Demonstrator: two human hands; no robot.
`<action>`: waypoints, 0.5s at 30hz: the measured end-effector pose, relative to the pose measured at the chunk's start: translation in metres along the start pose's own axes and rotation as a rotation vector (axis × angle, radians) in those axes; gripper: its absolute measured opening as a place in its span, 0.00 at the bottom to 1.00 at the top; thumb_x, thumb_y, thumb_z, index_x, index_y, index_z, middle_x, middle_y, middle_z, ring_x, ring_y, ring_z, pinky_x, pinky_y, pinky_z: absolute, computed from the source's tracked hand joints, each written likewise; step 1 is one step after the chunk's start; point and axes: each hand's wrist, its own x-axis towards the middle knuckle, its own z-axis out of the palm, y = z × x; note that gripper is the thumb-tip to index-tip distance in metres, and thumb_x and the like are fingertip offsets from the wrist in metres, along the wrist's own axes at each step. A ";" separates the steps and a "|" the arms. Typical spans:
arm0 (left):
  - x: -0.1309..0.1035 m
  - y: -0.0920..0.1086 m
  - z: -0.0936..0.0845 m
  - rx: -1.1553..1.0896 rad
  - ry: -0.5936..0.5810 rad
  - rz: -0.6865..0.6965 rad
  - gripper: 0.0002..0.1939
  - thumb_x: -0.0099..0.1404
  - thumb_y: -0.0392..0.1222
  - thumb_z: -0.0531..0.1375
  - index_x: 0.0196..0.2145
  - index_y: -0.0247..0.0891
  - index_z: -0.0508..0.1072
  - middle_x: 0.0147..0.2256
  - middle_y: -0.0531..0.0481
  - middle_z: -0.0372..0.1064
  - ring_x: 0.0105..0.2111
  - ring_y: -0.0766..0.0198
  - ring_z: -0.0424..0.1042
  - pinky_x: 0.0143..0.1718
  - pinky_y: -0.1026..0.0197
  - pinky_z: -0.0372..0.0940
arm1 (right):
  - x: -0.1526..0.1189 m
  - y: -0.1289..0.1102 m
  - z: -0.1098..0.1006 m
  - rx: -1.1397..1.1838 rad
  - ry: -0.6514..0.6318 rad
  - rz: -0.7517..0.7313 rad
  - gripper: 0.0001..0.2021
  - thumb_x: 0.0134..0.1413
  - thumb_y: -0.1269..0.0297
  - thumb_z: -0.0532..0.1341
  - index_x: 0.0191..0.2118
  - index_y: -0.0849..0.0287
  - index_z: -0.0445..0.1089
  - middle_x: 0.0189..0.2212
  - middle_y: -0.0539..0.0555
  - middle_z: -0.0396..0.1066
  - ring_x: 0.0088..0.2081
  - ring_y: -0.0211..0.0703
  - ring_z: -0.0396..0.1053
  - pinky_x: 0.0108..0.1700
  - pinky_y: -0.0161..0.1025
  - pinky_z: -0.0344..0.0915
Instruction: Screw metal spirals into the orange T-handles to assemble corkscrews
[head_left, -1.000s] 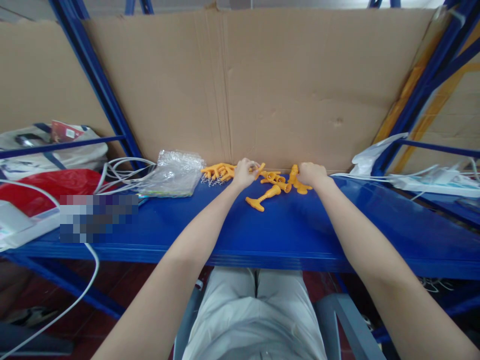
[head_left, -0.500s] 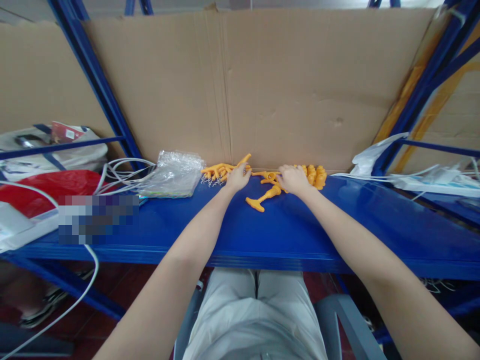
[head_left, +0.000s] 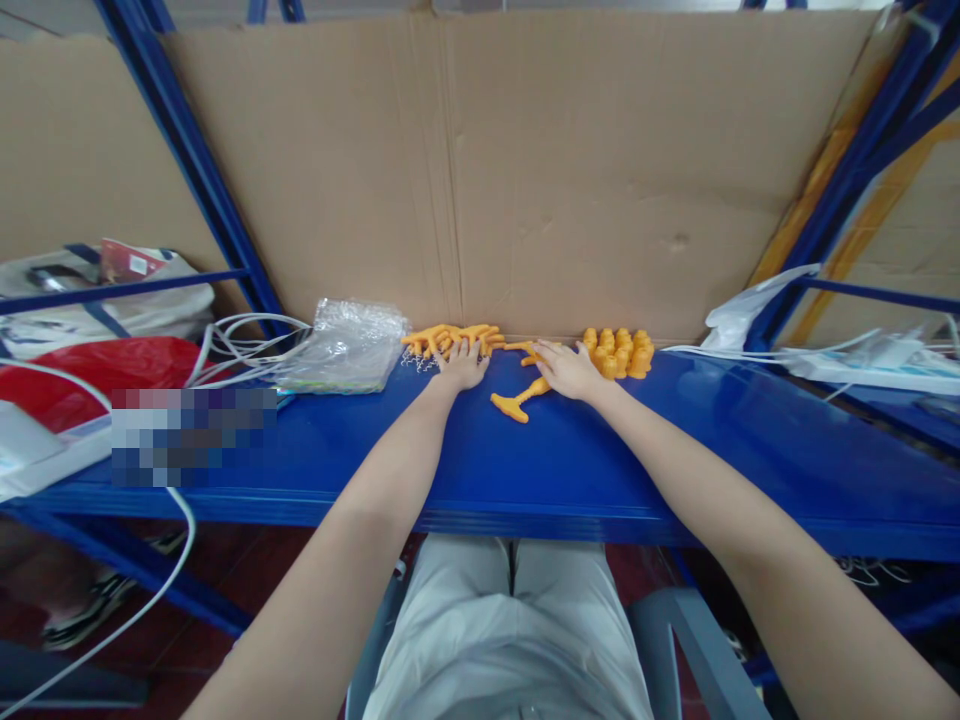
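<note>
My left hand (head_left: 463, 367) lies with its fingers spread at the front edge of a pile of orange branching parts (head_left: 427, 338). Small metal pieces (head_left: 420, 362) show by the pile's left front. My right hand (head_left: 567, 368) rests with fingers apart over some orange pieces, partly hiding them. An orange T-ended part (head_left: 511, 406) sticks out in front of that hand, toward its left. Several orange knobbly parts (head_left: 619, 352) stand in rows just right of my right hand.
A blue table (head_left: 525, 470) carries all this before a cardboard wall (head_left: 570, 180). Clear plastic bags (head_left: 349, 345), white cables (head_left: 247, 330) and a red bag (head_left: 142, 370) lie left. White plastic packaging (head_left: 885, 362) sits right.
A long orange part that stuck up at my left hand now lies on the pile, and that hand has opened flat. My right hand has shifted left, off the knobbly parts, its fingers spreading.
</note>
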 end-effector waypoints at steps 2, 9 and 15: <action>0.000 0.000 0.001 -0.002 0.013 -0.005 0.37 0.74 0.55 0.41 0.76 0.40 0.48 0.76 0.43 0.38 0.76 0.44 0.32 0.72 0.30 0.37 | 0.001 0.000 0.000 0.016 -0.016 0.027 0.28 0.72 0.62 0.45 0.73 0.54 0.58 0.71 0.62 0.58 0.70 0.59 0.59 0.67 0.71 0.52; -0.001 0.003 0.001 0.045 0.004 -0.013 0.37 0.75 0.55 0.40 0.76 0.40 0.47 0.76 0.42 0.34 0.76 0.44 0.31 0.72 0.31 0.35 | 0.010 0.006 0.003 -0.023 -0.070 0.109 0.30 0.68 0.56 0.49 0.74 0.47 0.57 0.72 0.58 0.57 0.67 0.64 0.62 0.65 0.70 0.58; -0.002 0.004 0.000 0.063 0.034 0.003 0.35 0.76 0.54 0.40 0.76 0.41 0.48 0.76 0.42 0.34 0.76 0.43 0.32 0.72 0.30 0.36 | 0.010 0.001 -0.003 0.037 -0.146 0.159 0.30 0.65 0.59 0.50 0.72 0.46 0.61 0.69 0.56 0.63 0.68 0.63 0.60 0.67 0.70 0.52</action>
